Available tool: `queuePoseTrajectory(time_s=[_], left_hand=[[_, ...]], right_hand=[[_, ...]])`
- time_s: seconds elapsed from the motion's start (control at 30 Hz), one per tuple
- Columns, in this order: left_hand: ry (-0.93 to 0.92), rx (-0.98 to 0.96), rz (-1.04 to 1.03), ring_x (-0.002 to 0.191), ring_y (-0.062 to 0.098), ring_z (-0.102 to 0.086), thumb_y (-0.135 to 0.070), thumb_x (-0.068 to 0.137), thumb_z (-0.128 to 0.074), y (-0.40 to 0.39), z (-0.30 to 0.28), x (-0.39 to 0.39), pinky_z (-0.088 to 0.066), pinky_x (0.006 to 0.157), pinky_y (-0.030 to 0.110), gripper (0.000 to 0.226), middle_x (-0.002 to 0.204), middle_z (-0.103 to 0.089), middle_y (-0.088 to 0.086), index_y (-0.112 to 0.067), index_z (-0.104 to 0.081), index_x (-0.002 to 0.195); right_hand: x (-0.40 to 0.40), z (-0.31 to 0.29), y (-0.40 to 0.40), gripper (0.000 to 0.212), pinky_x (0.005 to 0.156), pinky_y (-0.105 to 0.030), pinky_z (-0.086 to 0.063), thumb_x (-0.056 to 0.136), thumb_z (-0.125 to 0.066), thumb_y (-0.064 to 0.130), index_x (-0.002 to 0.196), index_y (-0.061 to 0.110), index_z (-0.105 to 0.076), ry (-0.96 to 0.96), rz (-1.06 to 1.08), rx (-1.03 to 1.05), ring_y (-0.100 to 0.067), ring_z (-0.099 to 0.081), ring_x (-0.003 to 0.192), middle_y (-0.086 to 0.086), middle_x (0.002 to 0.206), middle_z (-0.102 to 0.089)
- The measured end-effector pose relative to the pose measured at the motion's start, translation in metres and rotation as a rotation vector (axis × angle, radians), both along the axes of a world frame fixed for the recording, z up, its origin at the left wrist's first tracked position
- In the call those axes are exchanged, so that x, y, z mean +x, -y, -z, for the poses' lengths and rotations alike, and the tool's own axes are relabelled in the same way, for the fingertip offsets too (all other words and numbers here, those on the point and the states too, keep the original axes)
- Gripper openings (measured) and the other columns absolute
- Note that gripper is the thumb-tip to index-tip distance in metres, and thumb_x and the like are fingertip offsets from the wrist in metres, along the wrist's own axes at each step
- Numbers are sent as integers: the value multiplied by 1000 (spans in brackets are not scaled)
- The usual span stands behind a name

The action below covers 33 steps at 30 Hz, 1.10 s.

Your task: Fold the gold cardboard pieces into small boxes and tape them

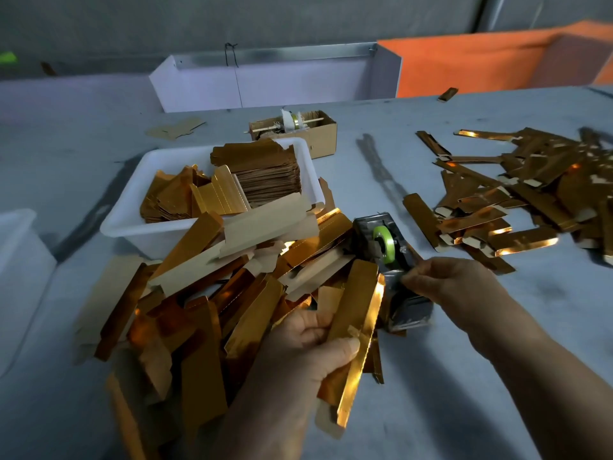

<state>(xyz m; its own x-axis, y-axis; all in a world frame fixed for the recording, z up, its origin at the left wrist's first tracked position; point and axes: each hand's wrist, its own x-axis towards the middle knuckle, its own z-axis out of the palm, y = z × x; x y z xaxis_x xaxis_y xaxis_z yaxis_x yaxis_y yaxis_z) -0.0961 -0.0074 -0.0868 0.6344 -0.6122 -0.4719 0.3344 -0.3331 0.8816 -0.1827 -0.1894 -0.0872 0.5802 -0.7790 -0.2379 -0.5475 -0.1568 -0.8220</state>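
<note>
My left hand (311,350) grips a folded gold cardboard piece (355,327), long and narrow, standing nearly upright with my thumb pressed on its lower part. To its right sits a dark tape dispenser (381,247) with a green tape roll (382,244). My right hand (441,280) is at the dispenser's front end, fingertips pinched together there; the tape itself is too thin to make out. A heap of gold cardboard pieces (199,293) lies left of my left hand. Folded gold boxes (517,200) are spread at the right.
A white tray (132,214) behind the heap holds stacked flat gold blanks. A small brown carton (318,134) stands behind it. Another white bin (20,260) is at the left edge. A white partition (265,81) and an orange cloth (481,68) are at the back.
</note>
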Motion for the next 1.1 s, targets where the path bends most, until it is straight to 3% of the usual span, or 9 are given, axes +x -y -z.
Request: queuePoseTrajectory(time_s=[0.1,0.2,0.27,0.43,0.57,0.67,0.8,0.97,1.1], left_hand=[[-21,-30,-10,82,16,-72,-6,74,-73,1,1,0,-54,68,24,31,90,-75,1,-16,-63,102],[-28,-50,-18,76,12,-72,-6,75,-73,1,1,-2,-52,58,17,31,87,-76,0,-15,-64,103],[-24,-69,-12,77,12,-72,-7,76,-73,2,2,-3,-52,58,17,31,88,-75,-1,-15,-64,105],[-57,-145,-40,73,9,-72,-3,78,-69,8,0,-5,-50,53,13,28,84,-76,-2,-15,-65,102],[-39,-154,-55,85,17,-71,-5,80,-69,14,4,-6,-54,68,25,29,94,-75,2,-17,-66,105],[-48,-172,-53,80,12,-70,-6,80,-69,17,5,-8,-52,61,20,26,89,-75,-1,-18,-67,104],[-46,-201,-69,69,6,-70,-3,81,-68,21,4,-9,-50,55,14,24,84,-75,-3,-18,-67,100],[-29,-224,-68,68,4,-70,-4,81,-67,22,3,-10,-48,53,11,25,83,-75,-3,-18,-66,102],[-18,-227,-51,72,5,-70,-5,81,-68,22,3,-11,-49,55,11,27,88,-75,-3,-18,-65,105]], right_hand=[[4,0,-8,15,56,-18,-36,87,-63,21,72,17,-63,49,35,-207,-15,-54,84,6,92,-55],[-1,-1,-11,16,73,-31,-43,90,-57,19,83,7,-65,330,123,240,-26,-60,92,-11,89,-66],[-6,0,-10,18,85,-35,-43,90,-56,20,86,6,-65,326,123,281,-26,-61,94,-14,91,-69],[-16,6,-23,20,63,-23,-36,89,-58,25,77,10,-66,205,131,47,-19,-57,88,-6,94,-65],[-15,15,-36,18,60,-13,-32,86,-63,24,69,16,-61,126,189,-224,-3,-44,80,6,112,-45],[-14,22,-43,17,62,-10,-35,85,-64,22,68,20,-59,166,211,-327,-2,-48,83,9,115,-45],[-17,30,-47,18,76,-24,-41,84,-65,22,68,24,-59,155,219,-323,-18,-55,103,8,115,-44],[-18,34,-53,16,88,-32,-43,85,-62,21,70,27,-59,214,242,-316,-19,-52,113,9,117,-45],[-15,30,-54,15,76,-23,-43,82,-65,8,71,16,-60,152,170,-548,-24,-59,99,-2,110,-52]])
